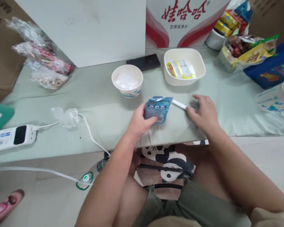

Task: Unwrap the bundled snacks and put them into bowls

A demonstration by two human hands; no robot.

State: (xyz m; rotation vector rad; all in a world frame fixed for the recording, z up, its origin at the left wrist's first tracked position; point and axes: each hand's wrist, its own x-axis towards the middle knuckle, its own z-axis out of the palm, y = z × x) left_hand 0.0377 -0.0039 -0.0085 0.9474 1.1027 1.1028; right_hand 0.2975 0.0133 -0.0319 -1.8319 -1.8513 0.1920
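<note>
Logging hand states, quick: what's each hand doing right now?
Left hand: closed, holding the blue packet.
Right hand: open, by the end of the white stick; contact unclear.

A black smartphone is lying on the worktop before a red-and-white water carton; a white power strip is resting far left.

Loose grey-green shorts, beige top, bare forearms, bare fingers

A glossy plastic packet, a smooth, matt paper bowl, lightly creased counter cloth, and shiny, crumpled clear plastic wrap.
</note>
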